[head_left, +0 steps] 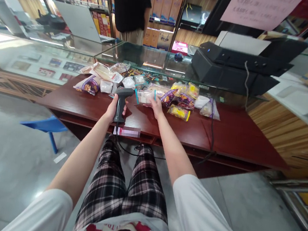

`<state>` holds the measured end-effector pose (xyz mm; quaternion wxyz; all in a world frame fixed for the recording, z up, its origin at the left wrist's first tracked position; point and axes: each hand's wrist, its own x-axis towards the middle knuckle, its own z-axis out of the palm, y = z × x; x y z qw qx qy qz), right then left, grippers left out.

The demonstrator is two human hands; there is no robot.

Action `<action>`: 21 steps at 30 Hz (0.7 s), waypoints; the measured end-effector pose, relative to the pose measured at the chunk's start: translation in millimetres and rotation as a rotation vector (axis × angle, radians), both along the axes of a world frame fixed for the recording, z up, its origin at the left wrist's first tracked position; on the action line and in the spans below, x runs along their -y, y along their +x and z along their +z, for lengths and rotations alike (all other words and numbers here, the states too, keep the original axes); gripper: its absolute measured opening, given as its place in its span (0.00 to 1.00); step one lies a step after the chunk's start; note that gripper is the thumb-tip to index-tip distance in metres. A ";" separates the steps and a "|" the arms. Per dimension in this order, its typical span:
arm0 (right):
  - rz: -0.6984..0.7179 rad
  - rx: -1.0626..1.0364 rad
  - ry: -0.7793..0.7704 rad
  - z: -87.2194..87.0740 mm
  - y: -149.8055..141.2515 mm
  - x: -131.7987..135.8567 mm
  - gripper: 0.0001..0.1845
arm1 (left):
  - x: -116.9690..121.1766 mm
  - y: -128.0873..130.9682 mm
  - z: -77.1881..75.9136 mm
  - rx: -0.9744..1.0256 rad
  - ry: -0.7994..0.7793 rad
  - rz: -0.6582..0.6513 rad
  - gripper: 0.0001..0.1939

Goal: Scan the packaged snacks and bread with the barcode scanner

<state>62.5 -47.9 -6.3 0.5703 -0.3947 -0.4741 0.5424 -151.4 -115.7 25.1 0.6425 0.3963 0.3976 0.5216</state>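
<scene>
My left hand grips a dark grey handheld barcode scanner by its handle, with the scanner head tilted up and away from me. My right hand holds the near edge of a clear wrapped pack with pale food inside, and thin blue strips stick up on either side of it. Around both hands lie several snack packets on a dark red wooden desk, including a purple-and-white packet and a yellow packet.
A black cable hangs from the scanner below the desk edge. A black machine stands at the right, behind the packets. Beyond is a glass display counter, with a person in a black top behind it. A blue stool stands at the left.
</scene>
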 end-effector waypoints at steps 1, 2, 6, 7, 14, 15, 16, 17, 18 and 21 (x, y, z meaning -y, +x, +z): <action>0.006 -0.015 0.014 2.5 0.9 2.3 0.19 | -0.9 -0.5 -0.8 0.003 0.006 0.010 0.38; 0.020 -0.039 0.034 5.7 2.6 5.4 0.18 | -2.1 -1.1 -2.0 0.006 0.013 0.022 0.37; 0.057 -0.170 0.099 22.5 21.9 25.0 0.20 | -7.8 -2.9 -7.7 0.021 0.028 0.048 0.37; 0.043 -0.172 0.103 26.6 30.7 31.0 0.21 | -8.6 -3.1 -8.7 0.027 0.029 0.044 0.37; -0.489 0.250 0.398 33.1 121.9 60.0 0.28 | -3.9 -3.2 -5.9 0.035 0.029 0.014 0.36; -0.544 0.396 0.437 30.5 132.5 62.0 0.29 | -2.5 -3.4 -5.0 0.032 0.025 0.014 0.35; -0.558 0.558 0.426 27.0 140.4 64.1 0.30 | -1.2 -3.6 -4.3 0.033 0.024 0.015 0.35; -0.556 0.729 0.373 23.0 145.5 66.3 0.31 | -0.1 -3.8 -3.9 0.036 0.027 0.017 0.35; -0.544 0.899 0.295 18.7 147.7 68.6 0.32 | 0.7 -3.9 -3.6 0.041 0.035 0.022 0.35; -0.538 1.299 0.075 8.0 142.3 74.9 0.37 | 2.1 -2.9 -3.5 0.049 0.062 0.055 0.35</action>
